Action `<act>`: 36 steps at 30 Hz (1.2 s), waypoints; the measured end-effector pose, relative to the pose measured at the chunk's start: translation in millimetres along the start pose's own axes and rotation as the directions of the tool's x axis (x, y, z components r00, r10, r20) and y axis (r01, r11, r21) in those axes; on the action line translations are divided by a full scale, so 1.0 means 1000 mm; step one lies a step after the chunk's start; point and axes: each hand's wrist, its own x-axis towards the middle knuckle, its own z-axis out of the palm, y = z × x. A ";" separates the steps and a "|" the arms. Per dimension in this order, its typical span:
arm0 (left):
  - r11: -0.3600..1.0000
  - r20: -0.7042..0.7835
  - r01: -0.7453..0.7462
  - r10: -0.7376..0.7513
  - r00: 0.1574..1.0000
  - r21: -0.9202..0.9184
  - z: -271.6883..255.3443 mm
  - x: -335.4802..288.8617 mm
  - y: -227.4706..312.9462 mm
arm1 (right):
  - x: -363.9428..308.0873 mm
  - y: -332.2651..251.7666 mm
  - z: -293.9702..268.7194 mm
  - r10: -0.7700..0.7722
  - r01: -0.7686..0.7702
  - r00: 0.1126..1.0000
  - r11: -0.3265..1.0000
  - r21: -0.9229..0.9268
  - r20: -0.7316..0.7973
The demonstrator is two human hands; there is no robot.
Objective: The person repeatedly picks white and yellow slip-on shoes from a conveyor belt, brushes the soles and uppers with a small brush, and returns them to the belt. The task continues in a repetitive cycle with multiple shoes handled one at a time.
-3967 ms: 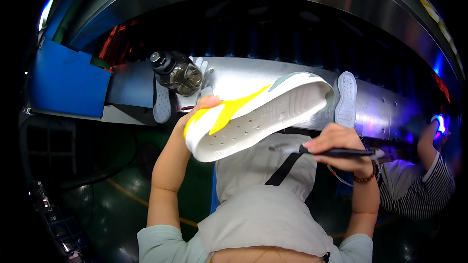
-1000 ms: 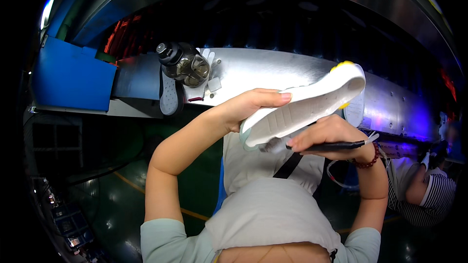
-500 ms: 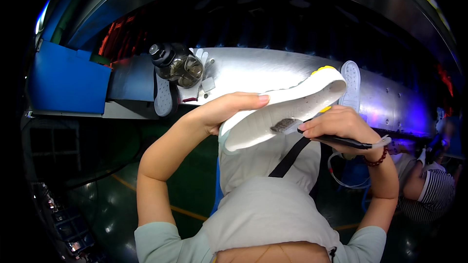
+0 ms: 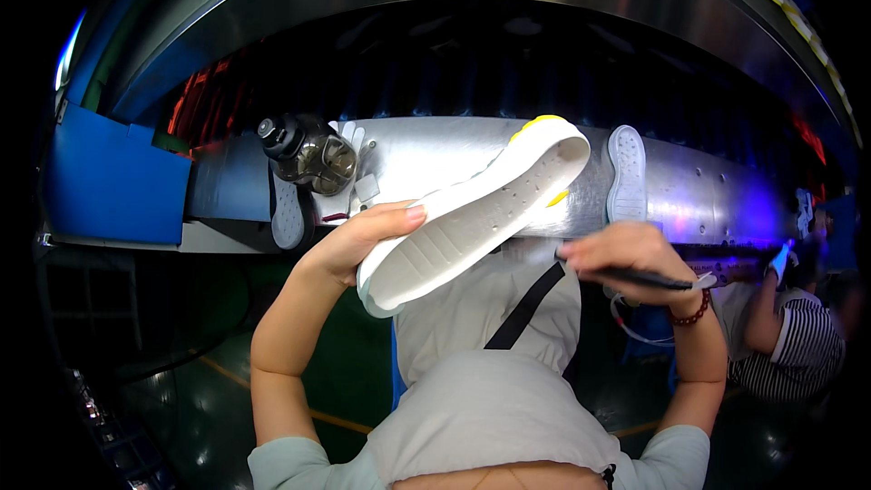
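Observation:
My left hand (image 4: 367,234) is closed on the heel end of a white shoe sole (image 4: 464,240), thumb over its rim. Tilted up, with its hollow inside facing me, the sole shows yellow patches at the toe end. To its right, my right hand (image 4: 631,252) grips a black-handled brush (image 4: 651,280). The brush head points toward the sole but is blurred, a little apart from the sole's inside.
Behind the held sole runs a metal bench (image 4: 399,147). On it stand a dark bottle (image 4: 325,160), another sole (image 4: 288,216), a white glove (image 4: 348,134), a small pale block (image 4: 366,187) and a white sole (image 4: 627,174). A person in stripes (image 4: 803,354) is at far right.
The brush has come away from the inside of the sole. Both the sole and my left hand have shifted left, the heel end dropping lower in the view.

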 end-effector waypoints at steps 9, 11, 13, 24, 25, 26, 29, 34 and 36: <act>0.949 0.168 -0.058 0.115 0.979 -0.309 -0.007 0.018 -0.023 | 0.005 0.002 0.014 0.207 -0.131 0.968 0.897 0.422 -0.140; 0.805 0.255 0.014 0.171 0.952 -0.594 0.003 0.033 -0.037 | 0.016 0.001 0.028 0.261 -0.194 0.964 0.819 0.541 -0.050; 0.775 0.248 -0.009 0.214 0.945 -0.632 0.012 0.044 -0.041 | 0.025 0.002 0.028 0.354 -0.312 0.935 0.857 0.411 -0.029; 0.826 0.260 -0.197 0.379 0.888 -0.529 -0.008 0.044 -0.025 | 0.006 0.007 0.046 0.419 -0.040 0.818 0.724 0.689 -0.393; 0.811 0.221 -0.278 0.439 0.871 -0.515 -0.008 0.037 -0.014 | -0.005 0.009 0.047 0.425 0.068 0.797 0.644 0.762 -0.430; 0.789 0.181 -0.361 0.501 0.846 -0.497 -0.009 0.031 -0.003 | -0.015 0.012 0.047 0.425 0.183 0.775 0.558 0.809 -0.468; 0.637 -0.083 -0.662 0.693 0.716 -0.395 0.002 0.025 0.060 | -0.036 0.033 0.047 0.544 0.347 0.600 0.484 0.803 -0.587; 0.218 -0.062 -0.560 0.897 0.438 -0.799 -0.014 0.069 0.184 | -0.038 0.038 0.063 0.639 0.328 0.570 0.400 0.856 -0.517; -0.011 -0.483 -0.617 0.632 0.606 -0.787 -0.003 0.090 0.221 | -0.039 0.038 0.068 0.661 0.328 0.566 0.369 0.870 -0.493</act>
